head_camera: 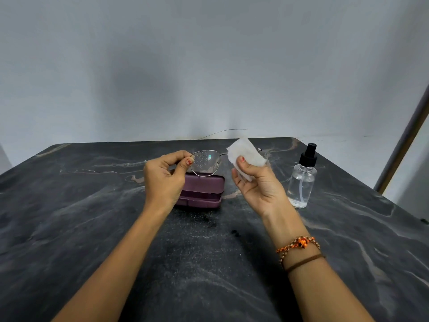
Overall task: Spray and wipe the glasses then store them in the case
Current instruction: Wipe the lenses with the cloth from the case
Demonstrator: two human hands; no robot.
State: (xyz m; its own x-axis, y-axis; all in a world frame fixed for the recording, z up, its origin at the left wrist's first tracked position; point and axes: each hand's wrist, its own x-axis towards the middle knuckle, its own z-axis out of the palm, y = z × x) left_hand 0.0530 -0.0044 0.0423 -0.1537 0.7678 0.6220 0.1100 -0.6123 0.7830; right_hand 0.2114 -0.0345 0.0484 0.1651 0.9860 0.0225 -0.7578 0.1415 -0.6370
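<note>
My left hand (166,176) pinches the left edge of thin metal-framed glasses (205,162), held up above the table. Small droplets speckle the visible lens. My right hand (257,184) holds a folded white wipe (246,154) over the other lens, which is hidden behind it. A purple glasses case (204,191) lies on the table just under the glasses, its lid slightly ajar and partly covered by my left hand. A clear spray bottle (303,180) with a black pump top stands upright to the right of my right hand.
Everything sits on a dark marbled table (92,205) pushed against a pale grey wall. The table's right edge runs close to the bottle, and a slanted frame (404,140) stands beyond it.
</note>
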